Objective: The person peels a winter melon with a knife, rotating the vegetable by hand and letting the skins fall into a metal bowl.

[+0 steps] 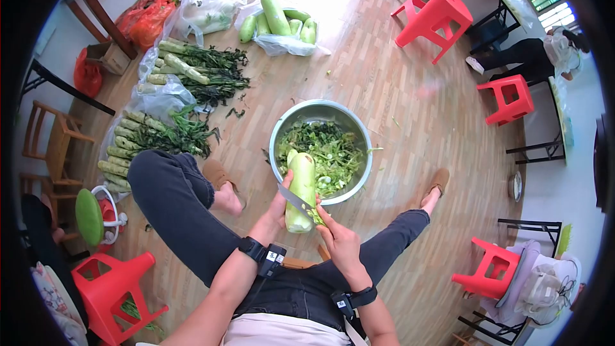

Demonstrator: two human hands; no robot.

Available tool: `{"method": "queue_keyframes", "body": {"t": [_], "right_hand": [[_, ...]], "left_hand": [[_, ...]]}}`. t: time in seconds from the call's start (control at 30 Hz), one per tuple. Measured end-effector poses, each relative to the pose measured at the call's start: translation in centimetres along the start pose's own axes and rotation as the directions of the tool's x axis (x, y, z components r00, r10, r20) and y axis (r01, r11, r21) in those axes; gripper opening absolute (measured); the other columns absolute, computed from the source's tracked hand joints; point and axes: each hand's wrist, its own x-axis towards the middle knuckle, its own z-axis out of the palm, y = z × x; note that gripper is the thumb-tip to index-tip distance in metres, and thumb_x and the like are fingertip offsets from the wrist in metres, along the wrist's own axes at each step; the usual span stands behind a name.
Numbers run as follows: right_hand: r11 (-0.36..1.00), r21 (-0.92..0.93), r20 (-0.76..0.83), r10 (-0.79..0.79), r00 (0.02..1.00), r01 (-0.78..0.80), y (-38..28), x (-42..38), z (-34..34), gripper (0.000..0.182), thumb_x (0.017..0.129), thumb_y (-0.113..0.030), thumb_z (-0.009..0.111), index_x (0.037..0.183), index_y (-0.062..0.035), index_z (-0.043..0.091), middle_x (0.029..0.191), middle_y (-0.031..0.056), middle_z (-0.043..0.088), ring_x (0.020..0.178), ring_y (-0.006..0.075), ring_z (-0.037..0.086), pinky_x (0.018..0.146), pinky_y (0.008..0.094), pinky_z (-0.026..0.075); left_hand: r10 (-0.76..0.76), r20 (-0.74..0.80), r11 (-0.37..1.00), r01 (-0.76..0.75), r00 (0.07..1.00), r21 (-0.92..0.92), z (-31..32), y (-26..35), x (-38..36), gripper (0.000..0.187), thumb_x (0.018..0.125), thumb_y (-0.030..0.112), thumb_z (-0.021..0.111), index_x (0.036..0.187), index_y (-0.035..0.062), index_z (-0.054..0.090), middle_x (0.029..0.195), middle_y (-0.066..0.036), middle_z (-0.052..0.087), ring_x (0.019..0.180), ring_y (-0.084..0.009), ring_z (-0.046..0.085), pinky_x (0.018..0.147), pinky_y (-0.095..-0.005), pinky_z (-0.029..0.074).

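A thick pale-green gourd [302, 182] is tilted over the near rim of a steel basin [366, 173], its lower end outside it. My left hand [279, 205] is closed around the gourd's left side. In my right hand [340, 238] is a knife [293, 198], its blade lying across the gourd's lower half and pointing up-left. Small bits of green peel cling near the blade by my right fingers. The knife's handle is mostly hidden in my grip. Inside the basin lie dark leaves and light-green peelings [330, 176].
Leafy stem lettuce [186, 70] lies in piles on plastic at the left. Several whole gourds [274, 16] rest in a bag at the back. Red stools [435, 16] stand around the room. One person [522, 57] is at the far right; another's dark-clothed leg [51, 269] shows at lower left.
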Motion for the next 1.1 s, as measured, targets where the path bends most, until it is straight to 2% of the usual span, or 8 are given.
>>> {"method": "queue_keyframes", "body": {"t": [0.23,0.33,0.4,0.5,0.57,0.67,0.83,1.1], "right_hand": [[0.999,0.036,-0.070,0.020,0.997,-0.017,-0.4,1.3,1.4,0.042,0.081,-0.030,0.060,0.122,-0.0264,0.052,0.063,0.0061,0.058,0.053,0.0239,0.057,0.049,0.0330,0.045],[0.993,0.024,-0.031,0.113,0.993,-0.112,-0.3,2.5,1.6,0.037,0.086,-0.016,0.055,0.122,-0.0213,0.052,0.060,0.0078,0.057,0.050,0.0170,0.053,0.051,0.0272,0.042],[0.855,0.443,0.051,0.275,0.960,-0.269,0.3,2.8,1.7,0.036,0.089,-0.013,0.049,0.125,-0.0172,0.050,0.057,-0.0012,0.048,0.049,0.0072,0.042,0.049,0.0218,0.037],[0.797,0.526,0.088,0.296,0.951,-0.297,1.5,1.1,1.7,0.038,0.089,-0.015,0.049,0.127,-0.0195,0.048,0.082,0.0128,0.065,0.070,0.0061,0.057,0.064,0.0250,0.046],[0.784,0.553,0.092,0.279,0.956,-0.283,0.9,-0.4,0.5,0.039,0.088,-0.012,0.049,0.126,-0.0193,0.048,0.080,0.0139,0.064,0.067,0.0070,0.057,0.062,0.0249,0.046],[0.884,0.315,0.213,0.288,0.934,-0.345,-0.7,-2.0,-1.1,0.039,0.087,-0.014,0.051,0.125,-0.0200,0.049,0.077,0.0134,0.063,0.062,0.0102,0.059,0.059,0.0250,0.046],[0.997,0.060,0.044,0.049,0.998,-0.051,-0.7,-2.0,-1.0,0.041,0.082,-0.027,0.059,0.122,-0.0240,0.052,0.067,0.0061,0.059,0.053,0.0216,0.056,0.050,0.0306,0.045],[0.999,-0.029,-0.025,-0.025,0.999,0.024,0.1,-1.0,0.7,0.043,0.080,-0.030,0.060,0.123,-0.0253,0.051,0.059,0.0044,0.054,0.050,0.0199,0.054,0.046,0.0310,0.043]], "left_hand": [[-0.013,0.050,0.998,0.016,0.999,-0.068,-0.5,-0.7,0.4,0.060,0.085,0.056,0.042,0.117,0.0059,0.044,0.094,-0.011,0.059,0.082,-0.0202,0.061,0.071,-0.0332,0.052],[-0.018,0.042,0.998,0.020,0.999,-0.060,0.1,-1.3,0.1,0.057,0.086,0.054,0.042,0.119,0.0075,0.045,0.100,-0.008,0.059,0.086,-0.0179,0.060,0.074,-0.0318,0.052],[-0.042,0.037,0.995,0.045,0.998,-0.083,0.3,-1.4,0.3,0.057,0.086,0.053,0.043,0.121,0.0074,0.044,0.105,-0.009,0.058,0.089,-0.0178,0.060,0.075,-0.0322,0.051],[-0.023,0.037,0.996,0.026,0.999,-0.089,0.6,-0.8,0.1,0.059,0.086,0.053,0.044,0.120,0.0054,0.045,0.103,-0.011,0.058,0.090,-0.0211,0.060,0.076,-0.0344,0.051],[-0.034,-0.003,0.991,0.034,0.999,-0.131,0.4,-0.6,0.2,0.062,0.084,0.055,0.045,0.118,0.0032,0.045,0.101,-0.014,0.058,0.086,-0.0254,0.060,0.073,-0.0374,0.052],[0.039,-0.019,0.992,-0.041,0.999,-0.120,-0.2,-0.4,0.7,0.065,0.082,0.058,0.041,0.114,0.0016,0.046,0.088,-0.015,0.059,0.072,-0.0238,0.062,0.065,-0.0351,0.054],[0.059,-0.030,0.998,-0.059,0.998,-0.003,-1.0,-0.3,0.9,0.063,0.084,0.057,0.038,0.114,0.0020,0.047,0.089,-0.014,0.060,0.075,-0.0217,0.062,0.064,-0.0343,0.053],[0.064,-0.090,0.997,-0.060,0.994,0.045,-0.3,-0.8,0.5,0.057,0.088,0.050,0.034,0.116,0.0018,0.046,0.089,-0.017,0.061,0.076,-0.0246,0.062,0.066,-0.0358,0.053]]}}
